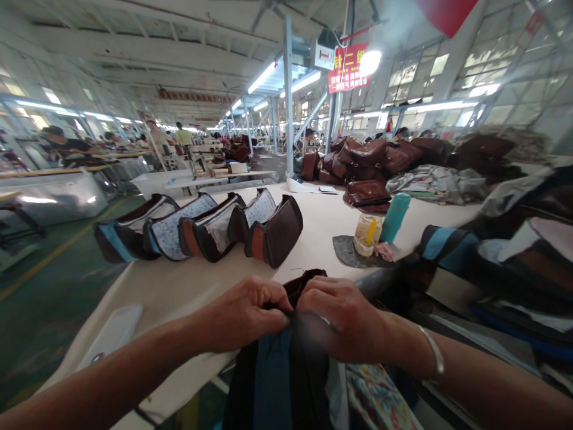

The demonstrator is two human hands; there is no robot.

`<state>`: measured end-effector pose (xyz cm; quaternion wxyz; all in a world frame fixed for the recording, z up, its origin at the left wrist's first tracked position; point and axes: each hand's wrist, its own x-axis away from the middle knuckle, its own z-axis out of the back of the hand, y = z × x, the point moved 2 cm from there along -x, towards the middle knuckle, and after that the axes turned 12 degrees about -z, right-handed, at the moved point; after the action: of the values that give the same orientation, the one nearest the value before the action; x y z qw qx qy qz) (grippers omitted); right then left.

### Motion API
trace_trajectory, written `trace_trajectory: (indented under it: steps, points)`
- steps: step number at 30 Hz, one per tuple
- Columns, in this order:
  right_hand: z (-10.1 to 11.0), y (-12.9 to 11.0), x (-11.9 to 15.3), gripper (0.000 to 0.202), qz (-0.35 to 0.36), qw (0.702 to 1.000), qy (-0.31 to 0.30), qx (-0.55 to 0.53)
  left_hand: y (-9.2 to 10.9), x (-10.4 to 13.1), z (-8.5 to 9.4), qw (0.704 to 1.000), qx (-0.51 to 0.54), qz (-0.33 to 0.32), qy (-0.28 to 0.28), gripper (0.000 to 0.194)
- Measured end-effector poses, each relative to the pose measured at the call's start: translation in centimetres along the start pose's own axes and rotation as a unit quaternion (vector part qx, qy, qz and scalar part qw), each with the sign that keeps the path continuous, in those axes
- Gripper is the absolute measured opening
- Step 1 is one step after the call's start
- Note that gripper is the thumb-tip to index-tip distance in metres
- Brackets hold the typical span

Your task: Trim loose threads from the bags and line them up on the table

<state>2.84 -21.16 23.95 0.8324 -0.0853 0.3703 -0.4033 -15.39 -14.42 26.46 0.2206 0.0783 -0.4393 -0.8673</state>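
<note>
"In the head view, the only one here, where does your piece lie?"

"Right under my hands. I have the upper edge of the dark bag (302, 376) between them, and its body drops from there toward the bottom of my view, at the near edge of the worktop (215, 280)."

"And its long axis?"

"The blue stripe (272, 373) runs down from my fingers toward me. I'd judge the length goes that way too, but the lower end is out of view. A brown edge (308, 279) pokes up just beyond my knuckles."

"Which hand is nearer?"

"Neither, as both touch it. My left hand (253, 310) sits above the stripe, my right hand (338, 313) just beside it, with floral cloth (376, 391) below."

"How far open?"

"Hardly at all. My left thumb and bent fingers pinch the edge; my right fingers curl closed on it, a bit blurred. The finished-looking bags (278, 230) stand farther off on the worktop, untouched."
</note>
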Motion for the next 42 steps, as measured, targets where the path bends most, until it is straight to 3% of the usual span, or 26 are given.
trace_trajectory:
  steps: [2, 6, 9, 11, 13, 15, 16, 17, 20, 22, 26, 29, 34, 36, 39, 42]
  points:
    - [0.0, -0.3, 0.3, 0.015, 0.060, 0.995, 0.010, 0.081, 0.3, 0.0, 0.5, 0.999, 0.031, -0.014, -0.032, 0.018]
    - [0.2, -0.9, 0.8, 0.021, 0.112, 0.979, 0.008, 0.171, 0.5, -0.2, 0.9, 0.997, 0.042, -0.027, -0.064, 0.042]
    - [0.3, -1.4, 1.4, 0.022, 0.126, 0.977, -0.014, 0.174, 0.3, -0.1, 0.4, 0.996, 0.003, -0.029, -0.087, 0.040]
    - [0.6, -1.4, 1.7, 0.020, 0.094, 0.992, -0.027, 0.083, 0.6, 0.2, 0.0, 0.993, -0.027, -0.073, -0.086, 0.034]
    - [1.2, -0.8, 1.7, 0.021, -0.020, 0.997, -0.040, -0.069, 1.2, 0.4, -0.4, 0.989, -0.057, -0.114, -0.069, 0.031]
    - [1.7, 0.0, 1.3, 0.025, -0.152, 0.967, -0.066, -0.192, 1.7, 0.5, -0.6, 0.986, -0.081, -0.138, -0.047, 0.031]
    - [1.9, 0.4, 0.9, 0.028, -0.186, 0.953, -0.091, -0.221, 1.9, 0.5, -0.7, 0.985, -0.088, -0.145, -0.037, 0.031]
    - [2.1, 0.6, 0.5, 0.031, -0.191, 0.946, -0.123, -0.231, 2.1, 0.4, -0.8, 0.984, -0.092, -0.151, -0.029, 0.032]
    - [2.2, 0.9, -0.8, 0.036, -0.122, 0.941, -0.226, -0.220, 2.3, 0.3, -1.0, 0.983, -0.095, -0.159, -0.020, 0.034]
    - [2.0, 0.9, -1.1, 0.032, -0.094, 0.938, -0.250, -0.222, 2.2, 0.2, -1.0, 0.982, -0.094, -0.165, -0.023, 0.037]
    - [1.5, 0.9, -0.6, 0.020, -0.079, 0.951, -0.202, -0.219, 1.4, 0.5, 0.1, 0.987, -0.044, -0.138, -0.073, 0.045]
    - [1.5, 1.2, 0.2, 0.025, -0.123, 0.947, -0.183, -0.232, 0.9, 0.6, 1.4, 0.992, 0.002, -0.101, -0.078, 0.049]
    - [1.6, 1.7, 0.7, 0.032, -0.240, 0.876, -0.226, -0.351, 1.3, -0.1, 2.4, 0.987, -0.057, -0.106, -0.107, 0.045]
    - [1.5, 1.6, 0.3, 0.034, -0.258, 0.865, -0.238, -0.357, 1.4, -0.3, 2.3, 0.979, -0.082, -0.134, -0.127, 0.044]
    - [1.2, 0.9, -0.4, 0.035, -0.232, 0.887, -0.255, -0.307, 1.4, -0.5, 2.1, 0.973, -0.104, -0.166, -0.124, 0.045]
    - [0.7, 0.2, -0.9, 0.033, -0.227, 0.917, -0.228, -0.235, 1.4, -0.4, 1.7, 0.969, -0.112, -0.195, -0.100, 0.047]
